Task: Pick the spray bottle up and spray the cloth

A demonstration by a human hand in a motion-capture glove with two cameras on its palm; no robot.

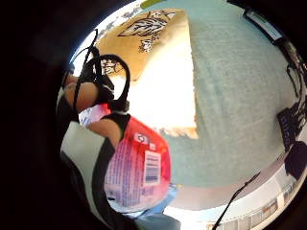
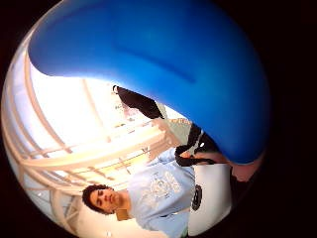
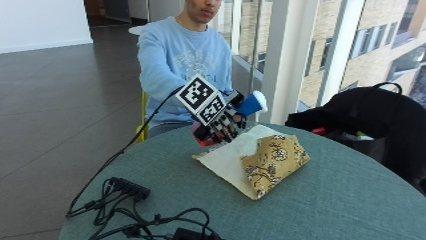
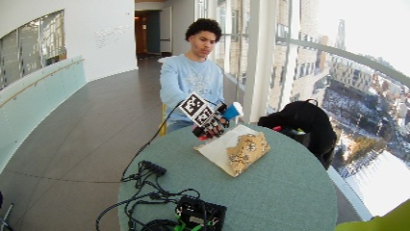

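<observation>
My gloved right hand (image 3: 223,126) grips a spray bottle (image 3: 250,105) with a blue head and a red body, held in the air above the near edge of the cloth (image 3: 256,157). The cloth (image 4: 236,149) is cream with a folded-over brown patterned part and lies on the green round table (image 3: 333,200). In the little finger side palm view the bottle's red label (image 1: 139,170) with a barcode sits against the palm, and the cloth (image 1: 163,91) lies below it. The blue spray head (image 2: 163,64) fills much of the thumb side palm view.
A black bag (image 3: 373,122) lies at the table's far right edge. A tangle of black cables and a power strip (image 3: 126,192) lies at the table's left front. A black device (image 4: 200,214) sits at the front edge. Windows and a railing run behind.
</observation>
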